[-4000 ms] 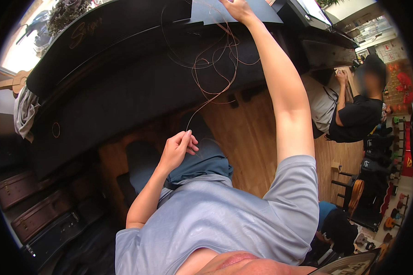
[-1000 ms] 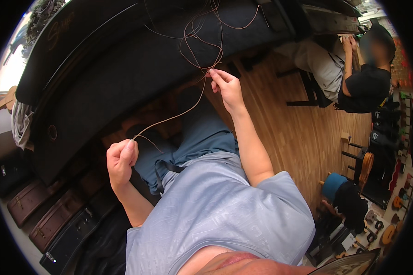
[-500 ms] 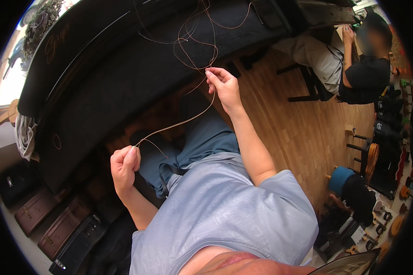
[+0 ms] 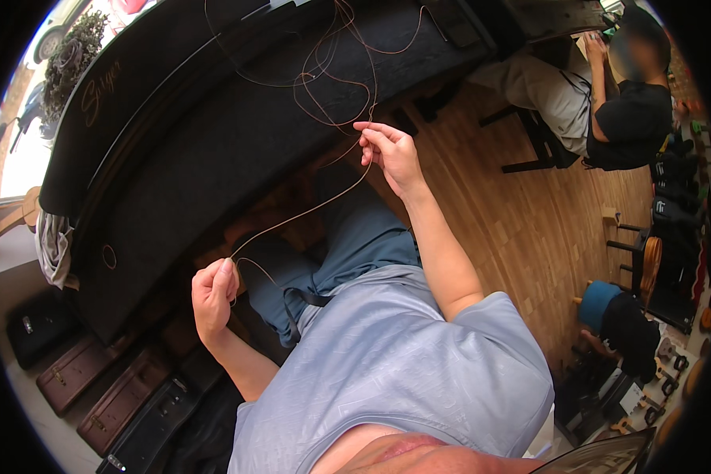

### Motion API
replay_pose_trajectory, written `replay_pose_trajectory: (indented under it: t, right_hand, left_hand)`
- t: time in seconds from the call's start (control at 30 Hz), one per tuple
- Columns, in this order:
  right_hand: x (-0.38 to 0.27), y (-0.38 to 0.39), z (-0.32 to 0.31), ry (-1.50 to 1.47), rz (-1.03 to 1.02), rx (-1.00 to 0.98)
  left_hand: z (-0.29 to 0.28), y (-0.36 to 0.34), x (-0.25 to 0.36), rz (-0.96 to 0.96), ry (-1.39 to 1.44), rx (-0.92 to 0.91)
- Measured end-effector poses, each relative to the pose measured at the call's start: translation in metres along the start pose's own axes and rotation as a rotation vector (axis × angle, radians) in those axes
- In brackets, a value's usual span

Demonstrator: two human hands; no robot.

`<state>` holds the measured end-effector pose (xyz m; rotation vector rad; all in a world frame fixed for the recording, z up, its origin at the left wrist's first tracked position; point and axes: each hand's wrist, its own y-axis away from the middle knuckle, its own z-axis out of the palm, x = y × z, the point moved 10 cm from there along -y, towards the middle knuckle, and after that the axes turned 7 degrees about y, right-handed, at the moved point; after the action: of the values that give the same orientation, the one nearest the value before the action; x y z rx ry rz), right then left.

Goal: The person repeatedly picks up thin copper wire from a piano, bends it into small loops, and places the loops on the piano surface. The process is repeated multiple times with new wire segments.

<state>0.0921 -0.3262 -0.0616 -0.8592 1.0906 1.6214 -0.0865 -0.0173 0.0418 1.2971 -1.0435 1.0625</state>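
A thin copper-coloured string [image 4: 292, 215] runs in a shallow curve between my two hands, above my knees. My left hand [image 4: 213, 296] is closed in a pinch on it, and a short loose end hangs beside the thumb. Farther forward and to the right, my right hand [image 4: 391, 156] pinches the string between thumb and fingertips, the other fingers curled. Past that hand, large tangled string loops [image 4: 370, 87] lie over the dark surface in front of me. Whether the loops are one string or several I cannot tell.
A black piano-like body [image 4: 158, 174] with a dark ledge curves ahead, a small ring [image 4: 109, 256] lying on it. Grey cloth [image 4: 54, 249] hangs at its left end. Hard cases [image 4: 122, 391] stand lower left. A seated person [image 4: 632, 118] is at right, above wooden floor [image 4: 490, 229].
The string between my hands has straightened a little, and its loose end now bends in a wider arc by my left hand. The whole view has shifted slightly. Both pinches stay closed.
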Motion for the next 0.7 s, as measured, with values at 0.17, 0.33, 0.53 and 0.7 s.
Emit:
replay_pose_trajectory:
  t: [0.17,0.33,0.53,0.7]
  right_hand:
    - [0.003,0.001,-0.003,-0.008,0.017,0.033]
    - [0.003,0.002,-0.003,-0.131,0.045,-0.001]
    - [0.006,0.0,-0.004,-0.128,0.039,0.01]
    - [0.004,0.002,-0.008,-0.055,0.037,0.046]
  left_hand:
    - [-0.006,0.0,0.0,-0.007,-0.082,0.04]
    - [-0.008,-0.001,-0.008,-0.036,-0.089,0.05]
    - [-0.006,-0.002,-0.015,-0.052,-0.072,0.058]
    - [-0.004,-0.001,-0.016,-0.059,-0.096,0.035]
